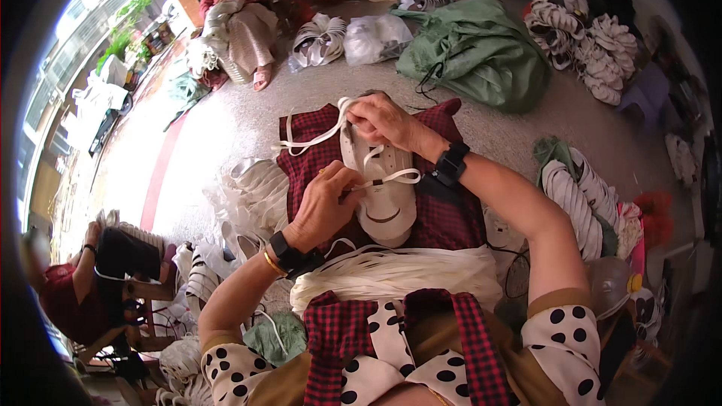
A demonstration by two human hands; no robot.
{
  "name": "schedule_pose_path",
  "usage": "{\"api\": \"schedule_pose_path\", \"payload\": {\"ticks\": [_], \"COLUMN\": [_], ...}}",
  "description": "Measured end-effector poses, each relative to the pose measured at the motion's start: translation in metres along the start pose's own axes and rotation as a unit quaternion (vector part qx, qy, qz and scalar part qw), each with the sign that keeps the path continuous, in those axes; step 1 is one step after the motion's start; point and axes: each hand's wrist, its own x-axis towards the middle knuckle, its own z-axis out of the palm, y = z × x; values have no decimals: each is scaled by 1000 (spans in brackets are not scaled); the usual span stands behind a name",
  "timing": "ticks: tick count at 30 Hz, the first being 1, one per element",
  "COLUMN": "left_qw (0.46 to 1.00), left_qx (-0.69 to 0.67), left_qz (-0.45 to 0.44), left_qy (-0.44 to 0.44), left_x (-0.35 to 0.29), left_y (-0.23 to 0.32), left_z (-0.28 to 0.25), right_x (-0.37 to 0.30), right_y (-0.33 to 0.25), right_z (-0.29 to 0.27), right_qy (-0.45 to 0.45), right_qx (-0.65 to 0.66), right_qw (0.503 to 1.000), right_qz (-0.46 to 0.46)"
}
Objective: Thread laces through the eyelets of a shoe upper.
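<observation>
A white shoe [387, 218] lies on my lap over a red and black checked apron [310, 129], its toe end toward me. My left hand [327, 199] is at its left side, thumb and fingers pinched on a white shoelace [404, 174] that loops over to the right. Across the far end of the shoe, my right hand [382, 119] is closed on the lace, and a long loop of it hangs out to the left. The fingertips of the right hand are partly hidden. A thick bundle of loose white laces [398, 274] lies across my lap.
Bundled white shoe parts [248, 195] lie at my left, more [575, 188] at my right. Farther off are a green sack [477, 53], a clear plastic bag [376, 37] and a shoe heap [594, 45]. One person [237, 22] sits at far left, another [75, 286] at near left.
</observation>
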Motion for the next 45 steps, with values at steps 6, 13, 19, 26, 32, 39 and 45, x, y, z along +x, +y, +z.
{"api": "schedule_pose_path", "payload": {"ticks": [6,13,19,26,32,39,45], "left_qw": [991,975,999,984,947,949,967], "left_qx": [-65,-168,-11,-116,-302,-286,-221], "left_qz": [90,-92,33,-23,-54,-122,-115], "left_qy": [-79,-109,-32,-134,-91,-41,59], "left_x": [11,6,5,9,6,4,4], "left_y": [-6,1,-7,0,-9,7,6], "left_z": [-25,-28,-7,-27,-22,-25,-29], "right_x": [1,2,2,1,-1,2,2], "right_y": [5,5,3,6,-1,3,4], "right_z": [-4,-7,-2,-3,-2,-2,-3], "right_qy": [9,-11,11,-11,-5,-15,-23], "right_qx": [4,45,31,0,34,74,78], "right_qw": [1000,999,999,999,999,997,997], "right_qz": [-15,12,14,-33,6,-2,-2]}}
